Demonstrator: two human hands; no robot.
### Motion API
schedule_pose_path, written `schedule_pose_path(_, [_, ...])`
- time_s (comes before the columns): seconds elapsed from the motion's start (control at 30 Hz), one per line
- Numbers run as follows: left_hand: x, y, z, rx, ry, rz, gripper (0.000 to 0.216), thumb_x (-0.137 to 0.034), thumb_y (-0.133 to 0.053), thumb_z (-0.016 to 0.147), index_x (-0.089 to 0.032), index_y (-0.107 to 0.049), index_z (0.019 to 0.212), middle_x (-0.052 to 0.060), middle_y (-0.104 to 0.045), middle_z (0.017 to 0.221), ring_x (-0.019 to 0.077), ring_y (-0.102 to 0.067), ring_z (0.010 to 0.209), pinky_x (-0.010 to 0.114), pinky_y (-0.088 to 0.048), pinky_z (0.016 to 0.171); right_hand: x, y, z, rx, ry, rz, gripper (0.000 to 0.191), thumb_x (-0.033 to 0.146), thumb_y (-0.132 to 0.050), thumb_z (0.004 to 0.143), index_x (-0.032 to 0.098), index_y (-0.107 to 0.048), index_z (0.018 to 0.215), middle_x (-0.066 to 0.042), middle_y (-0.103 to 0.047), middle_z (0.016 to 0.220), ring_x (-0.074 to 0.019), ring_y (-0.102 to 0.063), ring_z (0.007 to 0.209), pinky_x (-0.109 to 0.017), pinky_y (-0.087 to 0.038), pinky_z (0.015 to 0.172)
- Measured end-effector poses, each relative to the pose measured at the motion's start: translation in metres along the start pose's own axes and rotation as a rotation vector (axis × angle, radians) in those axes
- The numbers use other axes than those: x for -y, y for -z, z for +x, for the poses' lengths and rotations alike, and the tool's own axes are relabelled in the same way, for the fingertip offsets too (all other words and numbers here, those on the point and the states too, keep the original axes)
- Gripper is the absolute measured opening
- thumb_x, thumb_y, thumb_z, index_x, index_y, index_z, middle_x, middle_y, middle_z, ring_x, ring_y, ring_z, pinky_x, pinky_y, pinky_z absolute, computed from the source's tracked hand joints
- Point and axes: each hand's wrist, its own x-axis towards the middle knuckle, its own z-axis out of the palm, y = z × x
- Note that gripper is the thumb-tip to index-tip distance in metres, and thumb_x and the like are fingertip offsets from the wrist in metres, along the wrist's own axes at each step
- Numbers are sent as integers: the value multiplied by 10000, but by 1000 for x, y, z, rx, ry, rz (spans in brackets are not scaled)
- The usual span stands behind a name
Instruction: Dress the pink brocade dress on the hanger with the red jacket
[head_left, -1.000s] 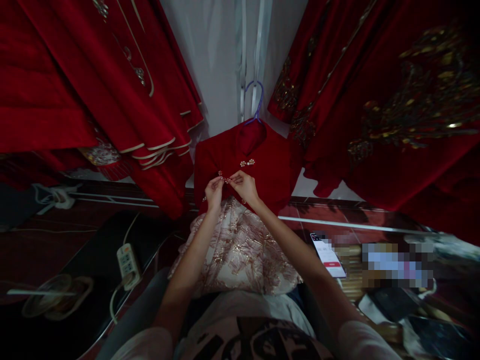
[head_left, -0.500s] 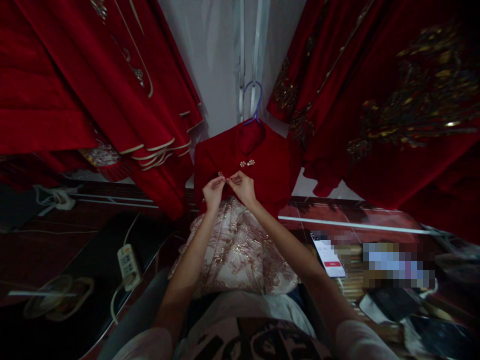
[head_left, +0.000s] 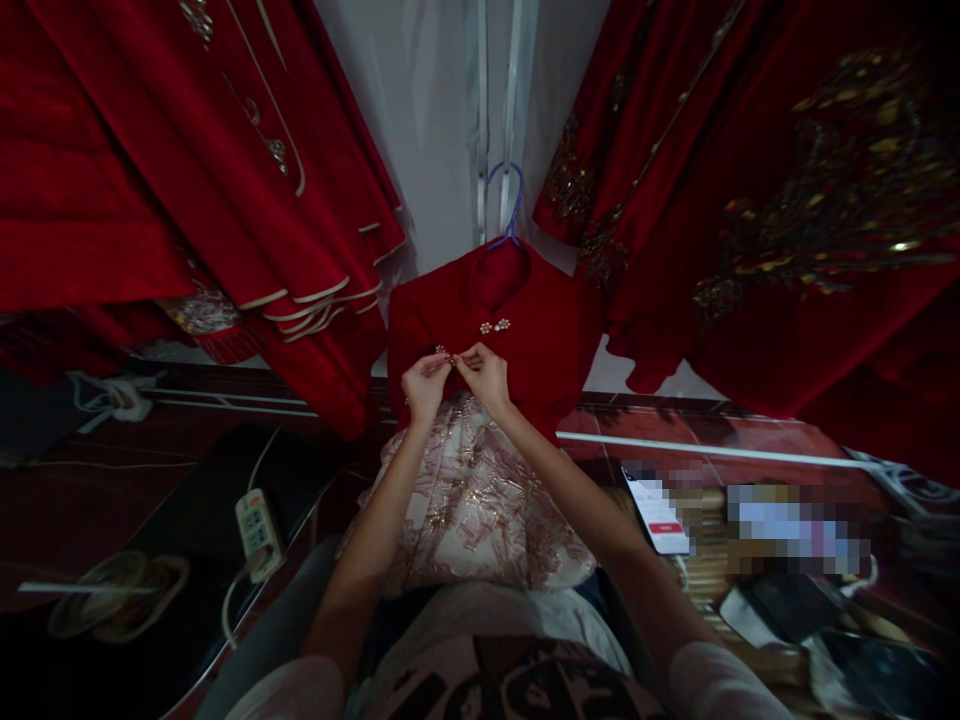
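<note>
A red jacket (head_left: pixel 555 360) hangs by a purple hanger (head_left: pixel 516 205) in front of me. One pearl-beaded clasp (head_left: pixel 495 327) spans its front below the collar. Lower down, a similar beaded ornament (head_left: pixel 440 350) shows just above my left fingertips. My left hand (head_left: pixel 424 388) is closed in a pinch at the jacket front. Close beside it, my right hand (head_left: pixel 484 378) pinches too, fingertips almost meeting the left ones. What lies between the fingers is too small to make out. Pale brocade fabric with gold patterns (head_left: pixel 487 500) covers my lap under the forearms.
Red embroidered garments (head_left: pixel 300 200) hang at the left, and more with gold sequins (head_left: pixel 840 200) at the right. A power strip (head_left: pixel 259 535) and a clear plastic lid (head_left: pixel 97 595) lie on a black seat. A phone (head_left: pixel 656 510) rests on a wooden stool at right.
Both hands keep the same pinch at the jacket front. The left hand has shifted very slightly to the left; otherwise little differs.
</note>
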Motion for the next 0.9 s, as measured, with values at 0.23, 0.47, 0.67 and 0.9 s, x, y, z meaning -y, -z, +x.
schedule_pose_path(0.23, [-1, 3, 3, 62, -36, 55, 234, -285, -725, 678, -125, -710, 848, 85, -730, 819, 167, -688, 748, 318, -555, 780, -1, 3, 1, 19, 57, -1, 182, 359, -622, 812, 189, -580, 759, -11, -669, 726, -125, -647, 632, -224, -525, 638])
schedule_pose_path(0.47, [3, 9, 12, 140, -51, 104, 205, -271, -720, 675, -128, -698, 821, 76, -723, 815, 165, -682, 740, 310, -551, 765, -1, 0, 5, 5, 33, -33, 158, 326, -601, 821, 192, -571, 743, -4, -666, 712, -126, -650, 631, -224, -522, 629])
schedule_pose_path(0.67, [9, 11, 0, 163, -122, 128, 202, -184, -586, 780, -159, -607, 979, 69, -683, 937, 149, -661, 869, 321, -520, 865, 0, 11, -2, 98, -30, 25, 101, 277, -597, 816, 183, -622, 841, -25, -702, 803, -124, -667, 680, -230, -541, 652])
schedule_pose_path(0.9, [39, 50, -42, 214, -217, 616, 569, -265, -729, 669, -178, -520, 1191, 125, -569, 1151, 279, -535, 1119, 461, -424, 997, -28, 49, -42, 231, -144, -101, 111, 251, -605, 805, 181, -616, 891, -34, -693, 809, -125, -652, 685, -234, -521, 635])
